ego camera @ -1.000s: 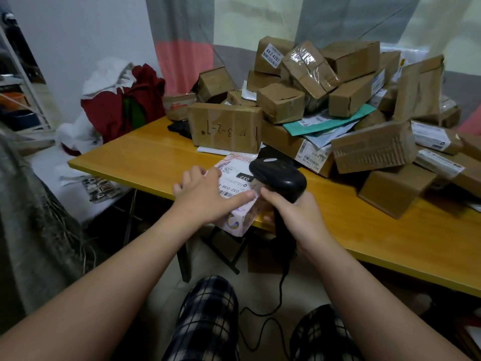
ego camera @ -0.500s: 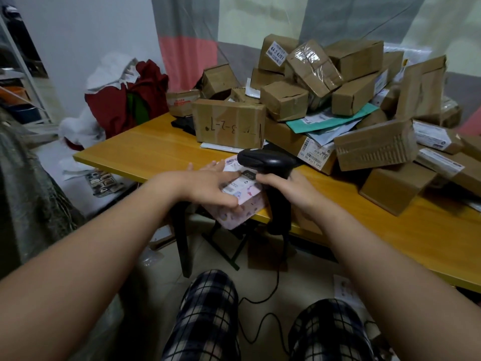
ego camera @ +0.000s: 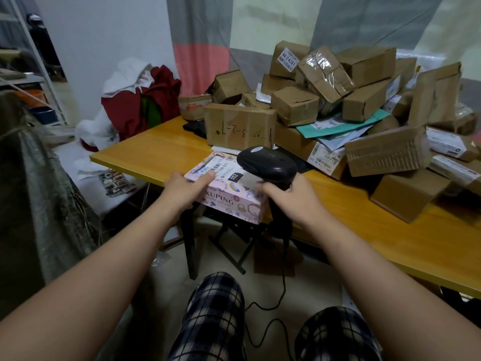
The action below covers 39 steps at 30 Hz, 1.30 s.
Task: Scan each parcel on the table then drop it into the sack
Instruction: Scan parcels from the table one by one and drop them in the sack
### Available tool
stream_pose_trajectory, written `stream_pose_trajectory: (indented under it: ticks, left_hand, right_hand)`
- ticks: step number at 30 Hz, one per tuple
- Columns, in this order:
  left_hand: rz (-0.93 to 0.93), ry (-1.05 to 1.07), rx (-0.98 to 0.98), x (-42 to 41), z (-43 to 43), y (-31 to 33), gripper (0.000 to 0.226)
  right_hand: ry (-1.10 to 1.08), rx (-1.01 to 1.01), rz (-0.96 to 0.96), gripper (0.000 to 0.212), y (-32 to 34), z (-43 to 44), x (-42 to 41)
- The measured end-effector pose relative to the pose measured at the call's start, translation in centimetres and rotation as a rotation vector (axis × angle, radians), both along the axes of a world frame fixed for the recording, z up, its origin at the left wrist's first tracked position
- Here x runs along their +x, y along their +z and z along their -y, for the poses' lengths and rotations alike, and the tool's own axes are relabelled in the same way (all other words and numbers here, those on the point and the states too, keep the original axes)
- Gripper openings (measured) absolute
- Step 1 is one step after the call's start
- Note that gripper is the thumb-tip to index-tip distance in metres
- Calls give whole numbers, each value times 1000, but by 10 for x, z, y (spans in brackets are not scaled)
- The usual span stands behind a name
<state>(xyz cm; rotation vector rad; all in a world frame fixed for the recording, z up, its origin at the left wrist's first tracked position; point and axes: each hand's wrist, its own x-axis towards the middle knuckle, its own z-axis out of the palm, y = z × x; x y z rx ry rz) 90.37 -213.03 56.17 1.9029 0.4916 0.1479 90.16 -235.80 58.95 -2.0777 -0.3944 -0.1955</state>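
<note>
A pink box (ego camera: pixel 226 201) is held at the near edge of the table (ego camera: pixel 161 149), with a scanner (ego camera: pixel 268 165) just above it.

The left hand (ego camera: pixel 182 188) grips the left end of the pink box, fingers curled under it and the thumb (ego camera: pixel 205 178) lying flat on top beside the white label (ego camera: pixel 221 169). The right hand (ego camera: pixel 289 196) is wrapped tight round the black scanner's handle, and the scanner's head sits over the right part of the label. Both bare arms reach straight out from the body, close together. The scanner's cord (ego camera: pixel 282 282) hangs down to the floor between the knees in checked trousers (ego camera: pixel 216 316). Behind the pink box, a big pile of brown boxes (ego camera: pixel 325 100) covers the back and right of the table. A grey-green sack (ego camera: pixel 39 199) stands on the far left, well apart from the hands.
</note>
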Motion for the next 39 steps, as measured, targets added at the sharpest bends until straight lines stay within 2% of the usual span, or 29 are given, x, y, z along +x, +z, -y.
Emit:
stream_pose_trajectory:
  ticks: [2, 4, 6, 9, 12, 15, 18, 21, 23, 28, 35, 39]
  left_hand:
    - [27, 33, -244, -1, 9, 0, 78]
    - [88, 56, -386, -1, 17, -1, 83]
    - [282, 62, -441, -2, 28, 5, 72]
    - [534, -21, -371, 2, 31, 21, 64]
    - [653, -140, -126, 13, 27, 36, 62]
    - [635, -242, 57, 23, 24, 44, 64]
    - [645, -286, 99, 27, 24, 45, 67]
    - [647, -323, 136, 27, 23, 43, 72]
    - [647, -333, 145, 27, 23, 42, 74]
    - [659, -351, 136, 26, 24, 41, 75]
    - [670, -344, 156, 26, 25, 41, 76]
    - [604, -344, 127, 21, 30, 32, 89]
  right_hand:
    - [43, 68, -77, 15, -7, -5, -3]
    - [47, 141, -86, 12, -13, -7, -7]
    - [26, 247, -100, 14, -16, -5, -11]
    - [-18, 342, -62, 14, -14, 1, -14]
    - [-56, 361, -38, 12, -5, 7, -20]
    - [-83, 353, 9, 21, 0, 10, -21]
    - [-130, 320, 60, 40, 3, 12, -21]
    - [-151, 324, 43, 45, 4, 13, -24]
    - [-153, 329, 35, 44, 4, 13, -25]
    - [-126, 274, 59, 21, 6, 13, -33]
    - [-141, 307, 61, 23, 8, 15, -33]
    - [-114, 342, 50, 23, 6, 14, -36]
